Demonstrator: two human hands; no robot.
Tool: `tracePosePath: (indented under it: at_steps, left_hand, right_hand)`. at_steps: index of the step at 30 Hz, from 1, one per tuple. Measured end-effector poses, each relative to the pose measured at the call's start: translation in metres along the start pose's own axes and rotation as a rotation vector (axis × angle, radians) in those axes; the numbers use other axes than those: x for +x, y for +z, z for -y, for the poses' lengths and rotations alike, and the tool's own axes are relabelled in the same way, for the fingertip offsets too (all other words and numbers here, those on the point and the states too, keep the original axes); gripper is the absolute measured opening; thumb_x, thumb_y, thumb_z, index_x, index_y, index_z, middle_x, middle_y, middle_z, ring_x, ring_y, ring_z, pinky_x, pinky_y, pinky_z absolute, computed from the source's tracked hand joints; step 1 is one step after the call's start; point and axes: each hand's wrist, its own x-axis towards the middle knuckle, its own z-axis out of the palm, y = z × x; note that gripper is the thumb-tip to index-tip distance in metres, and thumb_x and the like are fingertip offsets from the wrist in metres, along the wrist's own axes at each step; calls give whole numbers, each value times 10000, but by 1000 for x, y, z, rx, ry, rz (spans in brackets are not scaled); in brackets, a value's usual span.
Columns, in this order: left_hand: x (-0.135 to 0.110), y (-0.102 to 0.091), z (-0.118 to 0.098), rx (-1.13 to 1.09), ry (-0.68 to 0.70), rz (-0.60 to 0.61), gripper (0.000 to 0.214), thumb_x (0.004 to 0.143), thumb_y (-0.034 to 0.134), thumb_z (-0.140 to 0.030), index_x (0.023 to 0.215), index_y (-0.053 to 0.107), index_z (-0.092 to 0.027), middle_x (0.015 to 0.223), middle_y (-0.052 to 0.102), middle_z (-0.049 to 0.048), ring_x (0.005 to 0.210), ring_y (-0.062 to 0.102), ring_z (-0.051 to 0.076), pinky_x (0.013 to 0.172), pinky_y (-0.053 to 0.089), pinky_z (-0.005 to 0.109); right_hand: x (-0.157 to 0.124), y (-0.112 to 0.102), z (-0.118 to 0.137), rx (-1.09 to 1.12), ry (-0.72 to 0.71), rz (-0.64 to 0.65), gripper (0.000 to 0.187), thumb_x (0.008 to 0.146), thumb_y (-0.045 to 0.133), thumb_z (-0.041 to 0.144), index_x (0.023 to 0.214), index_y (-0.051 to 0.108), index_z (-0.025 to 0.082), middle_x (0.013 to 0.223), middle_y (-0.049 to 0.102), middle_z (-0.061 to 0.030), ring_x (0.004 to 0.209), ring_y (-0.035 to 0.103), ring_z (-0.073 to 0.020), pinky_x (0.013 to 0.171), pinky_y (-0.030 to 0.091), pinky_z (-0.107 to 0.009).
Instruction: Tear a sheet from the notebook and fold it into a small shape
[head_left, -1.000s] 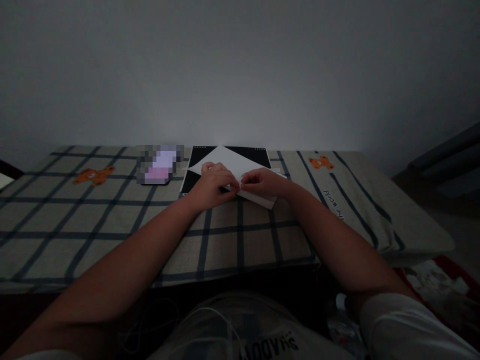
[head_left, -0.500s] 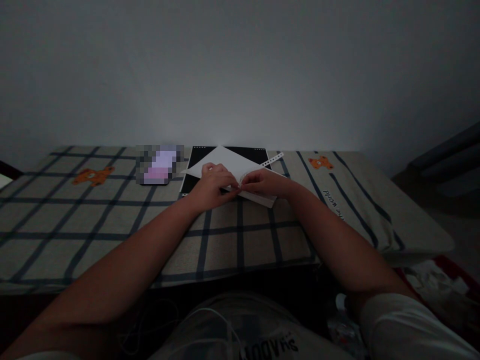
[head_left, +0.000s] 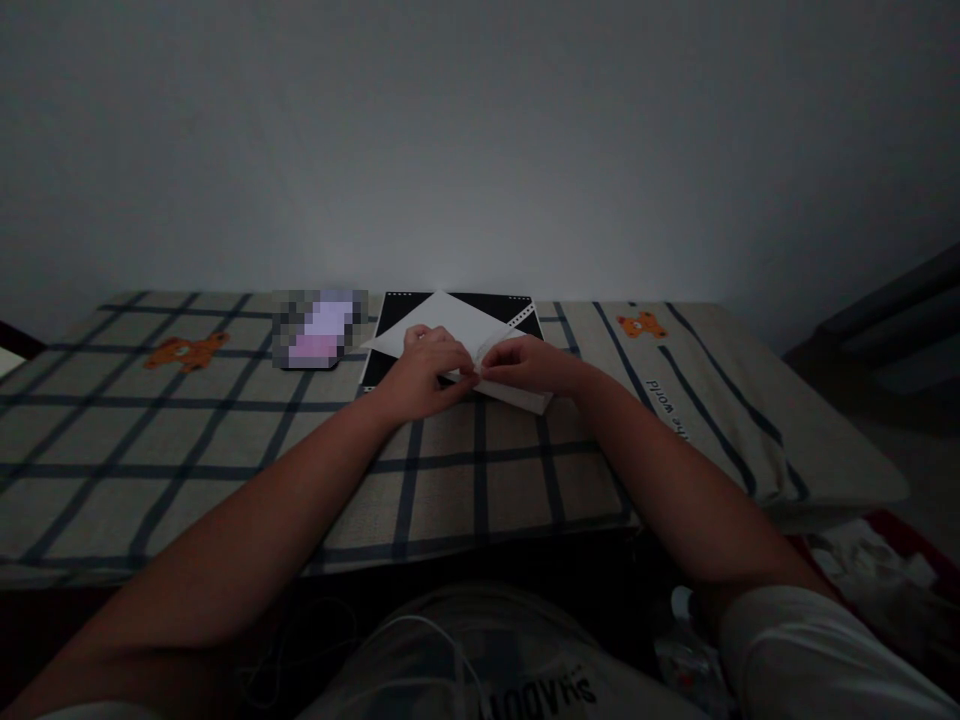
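Observation:
A white sheet of paper (head_left: pixel 457 320) lies turned at an angle on a black sheet (head_left: pixel 409 307) with small holes along its edges. My left hand (head_left: pixel 431 375) rests on the paper, its thumb and forefinger pinched together at the near edge. Right against those fingertips, my right hand (head_left: pixel 525 362) is closed in a pinch. A narrow strip with a row of holes (head_left: pixel 523 316) slants up from behind the right fingers. Below that hand a pale flap (head_left: pixel 521 397) sticks out toward me. Exactly what lies between the fingertips is hidden.
A phone (head_left: pixel 322 330), partly blurred out, lies left of the sheets. The checked cloth (head_left: pixel 442 480) with orange bear prints covers the table, which meets a plain wall. Below the table's edge are a white cable (head_left: pixel 420 622) and a clear plastic bottle (head_left: pixel 686 650).
The holed strip's free end has moved left and now lies over the black sheet's corner rather than past it. Both hands have stayed almost in place.

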Motion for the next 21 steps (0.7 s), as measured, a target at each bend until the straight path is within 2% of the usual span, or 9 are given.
tracePosePath:
  at_steps: [3,5,13,16,18,21]
  left_hand:
    - [0,-1,1,12,0,-2,165,860,579,-342,800,667,-217,824,701,20,890,570,213,880,264,431]
    - [-1,-1,1,22,0,2,148,840,594,-339,797,667,-219,830,700,19,898,569,218,890,260,439]
    - [0,1,2,-32,-15,21,197,861,598,-388,810,689,-220,866,710,35,919,578,218,909,286,432]
    - [0,2,3,-28,-5,22,205,870,595,-387,794,680,-217,861,705,34,915,580,213,901,289,422]
    - [0,2,3,-21,1,26,200,868,598,-381,789,680,-217,853,700,33,909,578,212,900,289,417]
    - [0,2,2,-27,15,43,193,875,587,-366,802,685,-217,849,695,31,918,573,212,899,296,408]
  right_hand:
    - [-2,-1,2,75,112,60,309,816,623,454,894,677,159,677,573,25,560,448,-95,540,332,-246]
    - [-3,-1,3,111,138,94,288,806,636,433,874,666,155,664,561,31,550,443,-88,531,323,-240]
    - [1,1,-5,62,60,52,278,823,621,427,878,675,160,687,567,26,588,441,-94,552,333,-239]
    - [0,1,-5,44,75,45,302,831,619,443,913,694,162,695,588,17,577,444,-96,547,336,-243]
    - [-1,1,-3,28,79,40,320,826,632,459,928,707,165,733,628,-1,602,481,-107,567,362,-251]
    - [-1,2,1,-2,32,43,293,822,649,447,904,716,173,838,690,-31,722,567,-138,679,427,-273]
